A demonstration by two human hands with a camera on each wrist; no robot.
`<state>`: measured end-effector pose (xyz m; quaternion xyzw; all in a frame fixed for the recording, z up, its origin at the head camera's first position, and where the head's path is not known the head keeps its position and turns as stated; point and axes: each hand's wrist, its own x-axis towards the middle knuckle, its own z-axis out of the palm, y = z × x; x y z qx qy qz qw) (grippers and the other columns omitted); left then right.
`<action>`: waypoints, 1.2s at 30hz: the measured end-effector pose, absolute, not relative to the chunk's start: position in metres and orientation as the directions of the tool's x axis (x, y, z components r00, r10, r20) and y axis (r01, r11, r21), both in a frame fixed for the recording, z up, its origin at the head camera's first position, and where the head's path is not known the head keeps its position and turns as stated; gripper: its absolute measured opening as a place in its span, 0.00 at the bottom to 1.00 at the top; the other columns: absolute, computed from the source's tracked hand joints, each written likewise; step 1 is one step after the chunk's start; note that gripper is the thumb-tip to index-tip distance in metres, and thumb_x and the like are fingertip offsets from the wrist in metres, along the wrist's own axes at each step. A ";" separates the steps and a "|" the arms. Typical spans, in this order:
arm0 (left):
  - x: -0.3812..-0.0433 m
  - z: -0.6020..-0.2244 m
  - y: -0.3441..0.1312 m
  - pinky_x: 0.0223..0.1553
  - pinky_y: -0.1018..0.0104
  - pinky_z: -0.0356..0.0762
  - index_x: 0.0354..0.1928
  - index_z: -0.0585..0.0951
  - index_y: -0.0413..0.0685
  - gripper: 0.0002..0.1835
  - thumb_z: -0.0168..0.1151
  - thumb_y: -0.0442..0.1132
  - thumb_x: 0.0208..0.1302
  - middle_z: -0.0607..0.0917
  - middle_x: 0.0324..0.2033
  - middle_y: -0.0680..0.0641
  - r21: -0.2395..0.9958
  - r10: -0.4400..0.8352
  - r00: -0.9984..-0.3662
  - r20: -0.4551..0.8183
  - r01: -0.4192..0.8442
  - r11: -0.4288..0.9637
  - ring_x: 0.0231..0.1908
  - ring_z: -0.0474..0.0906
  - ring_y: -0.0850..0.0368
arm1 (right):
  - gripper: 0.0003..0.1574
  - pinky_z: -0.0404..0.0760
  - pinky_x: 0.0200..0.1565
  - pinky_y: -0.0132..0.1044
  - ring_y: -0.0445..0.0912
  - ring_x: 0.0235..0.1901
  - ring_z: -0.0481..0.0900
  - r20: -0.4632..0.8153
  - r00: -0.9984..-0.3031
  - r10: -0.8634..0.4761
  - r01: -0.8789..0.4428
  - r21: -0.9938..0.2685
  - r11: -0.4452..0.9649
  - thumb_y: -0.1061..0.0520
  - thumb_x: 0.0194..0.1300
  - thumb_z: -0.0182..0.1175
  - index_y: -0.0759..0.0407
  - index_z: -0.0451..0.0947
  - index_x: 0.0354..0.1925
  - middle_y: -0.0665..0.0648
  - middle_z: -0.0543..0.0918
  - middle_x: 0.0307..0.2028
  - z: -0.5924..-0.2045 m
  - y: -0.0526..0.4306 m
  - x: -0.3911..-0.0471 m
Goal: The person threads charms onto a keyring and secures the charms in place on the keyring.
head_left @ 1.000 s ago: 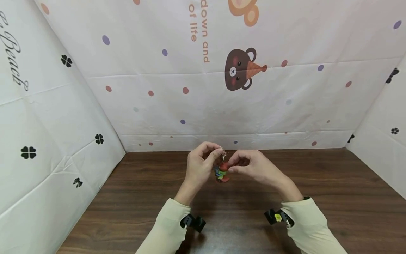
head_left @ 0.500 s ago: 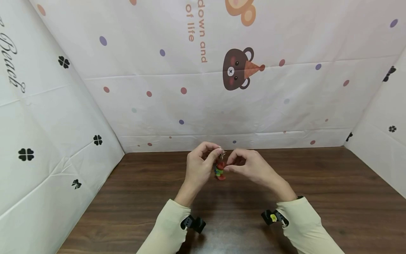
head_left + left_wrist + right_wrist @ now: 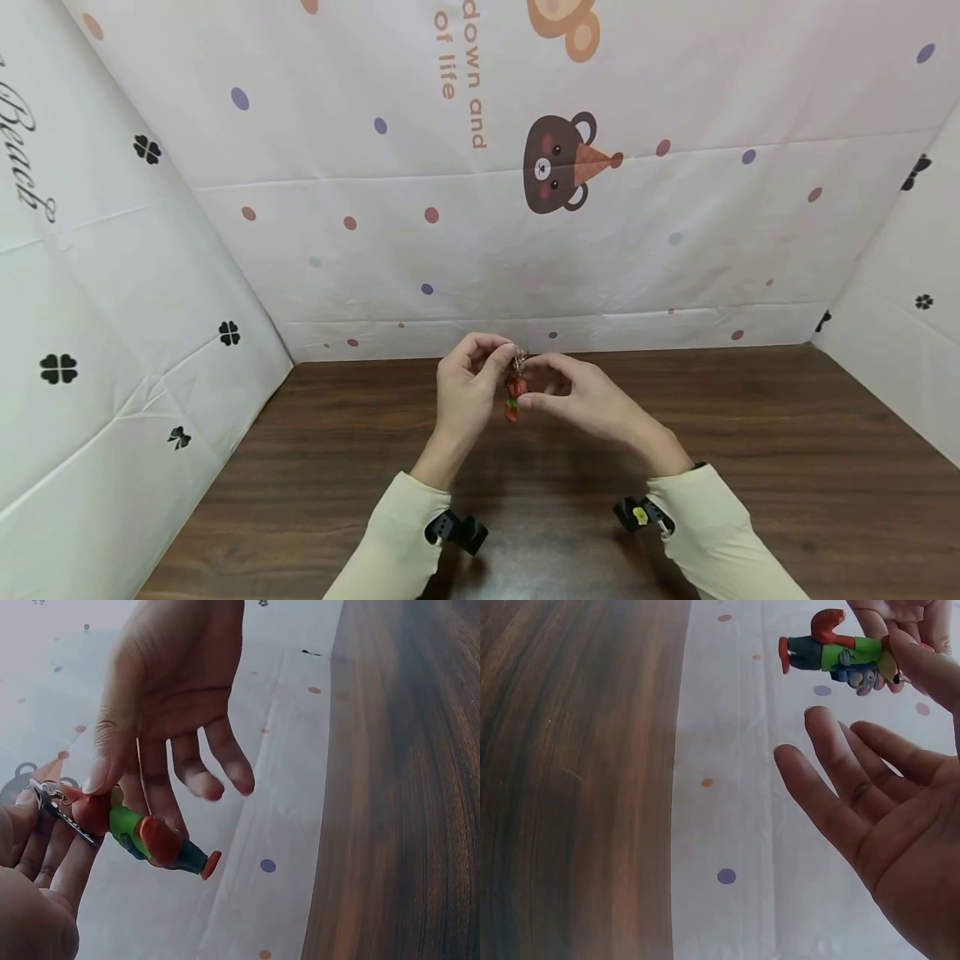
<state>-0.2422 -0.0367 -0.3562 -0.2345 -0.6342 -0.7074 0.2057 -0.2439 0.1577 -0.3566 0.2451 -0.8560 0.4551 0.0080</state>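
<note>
A keychain with a small fox figurine [image 3: 855, 652], red-orange with a green shirt and dark trousers, hangs upright between the hands in the head view. My left hand [image 3: 467, 392] pinches its metal ring [image 3: 46, 796] between thumb and fingertips. A thin metal piece [image 3: 75, 825] angles down from the ring beside the figurine's head. My right hand [image 3: 592, 398] is at the figurine's right side, its thumb [image 3: 101, 769] touching the head. The other fingers of that hand spread apart past the figurine, loosely bent, with gaps showing between them in the right wrist view.
Below the hands lies a dark brown wooden table [image 3: 337, 467]. A white sheet [image 3: 360, 275] printed with dots and a bear stands at its back edge. More white sheeting [image 3: 135, 333] with clover prints borders the left, and similar sheeting [image 3: 900, 350] the right.
The figurine has turned on its ring and shows narrower in the head view. My right hand has shifted left, closer to my left hand, which keeps its pinch on the ring.
</note>
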 end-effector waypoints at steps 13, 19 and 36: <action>-0.241 -0.356 -0.034 0.38 0.70 0.85 0.42 0.83 0.29 0.05 0.67 0.27 0.72 0.88 0.36 0.37 0.813 -0.015 -0.817 0.577 0.576 -0.092 0.34 0.85 0.61 | 0.25 0.84 0.40 0.40 0.46 0.39 0.86 0.270 -0.860 -0.432 -0.454 -0.792 0.409 0.48 0.70 0.74 0.55 0.82 0.59 0.50 0.87 0.43 -0.359 0.156 -0.243; -0.239 -0.356 -0.034 0.36 0.70 0.80 0.42 0.84 0.32 0.04 0.69 0.29 0.71 0.88 0.35 0.39 0.790 -0.027 -0.791 0.611 0.611 -0.041 0.33 0.82 0.61 | 0.21 0.82 0.38 0.39 0.46 0.35 0.82 0.301 -0.875 -0.379 -0.461 -0.755 0.466 0.47 0.65 0.78 0.56 0.83 0.48 0.50 0.85 0.36 -0.360 0.156 -0.244; -0.242 -0.356 -0.039 0.36 0.59 0.88 0.43 0.86 0.35 0.05 0.69 0.32 0.72 0.90 0.36 0.42 0.788 -0.017 -0.788 0.616 0.616 0.001 0.32 0.84 0.57 | 0.11 0.75 0.31 0.36 0.47 0.30 0.76 0.368 -0.855 -0.366 -0.516 -0.673 0.529 0.52 0.68 0.74 0.49 0.81 0.33 0.47 0.82 0.28 -0.353 0.166 -0.243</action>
